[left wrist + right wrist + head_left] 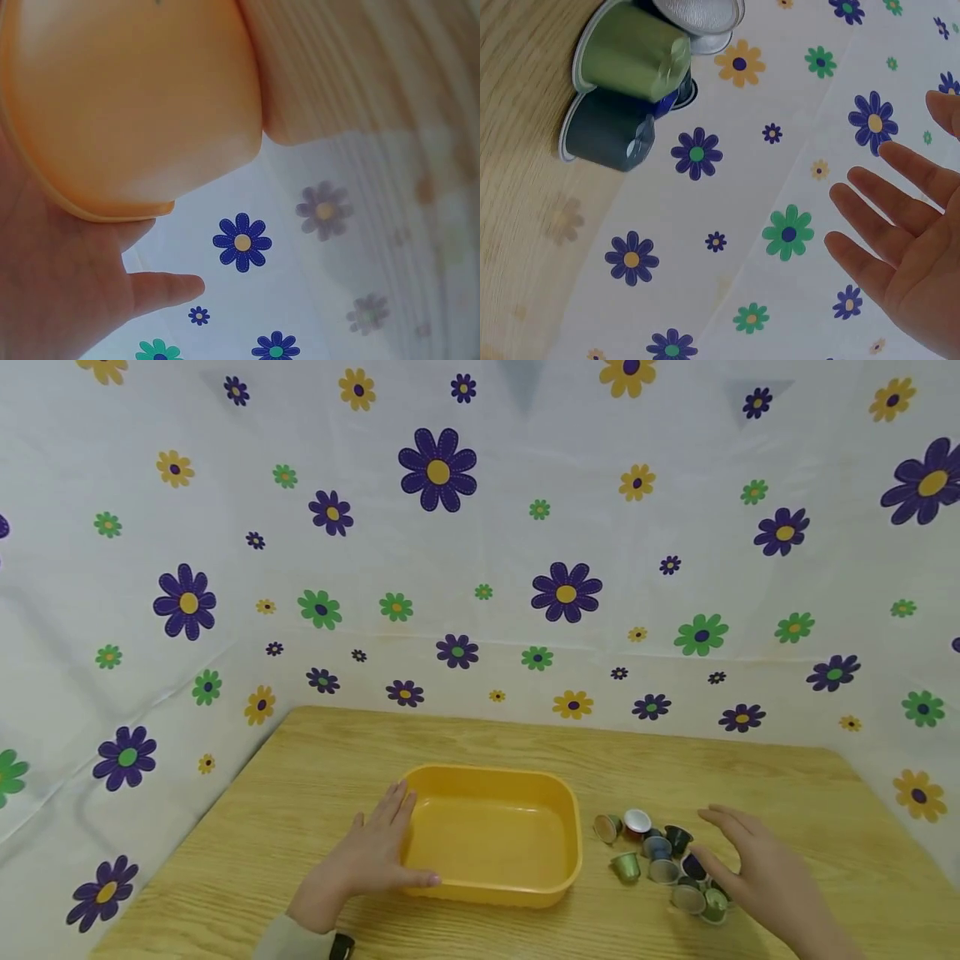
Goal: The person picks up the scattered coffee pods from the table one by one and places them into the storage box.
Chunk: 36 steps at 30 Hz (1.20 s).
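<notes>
A yellow plastic tub [491, 893] with rounded corners stands on the table. My left hand [375, 852] rests on its left side, fingers spread along the rim and thumb at the front edge. The left wrist view shows the tub's smooth wall [142, 97] close up beside the hand [67, 262]. To the right of the tub lie several coffee capsules, among them a light green one [626, 867] and a white-topped one [637, 822]. My right hand [765, 877] hovers just right of them, fingers extended, holding nothing. A green capsule [634, 56] and a dark one [607, 131] appear in the right wrist view.
The wooden table [360, 735] has a light grain. A white sheet with purple, yellow and green flowers [566, 593] hangs behind it and along both sides. Near the left sleeve [296, 939] a small dark object [342, 946] shows at the wrist.
</notes>
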{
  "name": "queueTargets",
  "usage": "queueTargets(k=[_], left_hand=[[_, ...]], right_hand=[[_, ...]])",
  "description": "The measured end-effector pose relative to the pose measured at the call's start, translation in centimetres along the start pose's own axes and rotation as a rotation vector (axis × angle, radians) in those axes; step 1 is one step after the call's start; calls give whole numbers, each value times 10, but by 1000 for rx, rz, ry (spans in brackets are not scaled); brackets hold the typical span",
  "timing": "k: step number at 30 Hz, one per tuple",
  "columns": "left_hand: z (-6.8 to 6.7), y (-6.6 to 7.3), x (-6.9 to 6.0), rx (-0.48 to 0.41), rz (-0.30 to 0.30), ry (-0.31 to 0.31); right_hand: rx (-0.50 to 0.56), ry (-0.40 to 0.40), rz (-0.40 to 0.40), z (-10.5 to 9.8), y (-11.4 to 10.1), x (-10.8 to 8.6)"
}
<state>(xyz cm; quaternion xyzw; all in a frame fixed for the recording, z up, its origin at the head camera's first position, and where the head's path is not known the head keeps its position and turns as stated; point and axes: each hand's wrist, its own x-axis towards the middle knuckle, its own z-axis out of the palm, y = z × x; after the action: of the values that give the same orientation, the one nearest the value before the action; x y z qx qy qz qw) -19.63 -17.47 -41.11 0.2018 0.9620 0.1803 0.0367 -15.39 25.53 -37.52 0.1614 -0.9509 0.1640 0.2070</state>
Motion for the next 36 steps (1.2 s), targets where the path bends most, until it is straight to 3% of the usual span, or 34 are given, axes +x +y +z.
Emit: queueTargets(k=[9,22,36], left_hand=[[0,0,0,8,6,-6],[-1,2,0,11,18,-7],[-1,0,-1,13,18,-6]], right_hand=[[28,26,-64,-2,14,-3],[69,-62,-94,6,36,-3],[210,-209,-2,6,57,-5]])
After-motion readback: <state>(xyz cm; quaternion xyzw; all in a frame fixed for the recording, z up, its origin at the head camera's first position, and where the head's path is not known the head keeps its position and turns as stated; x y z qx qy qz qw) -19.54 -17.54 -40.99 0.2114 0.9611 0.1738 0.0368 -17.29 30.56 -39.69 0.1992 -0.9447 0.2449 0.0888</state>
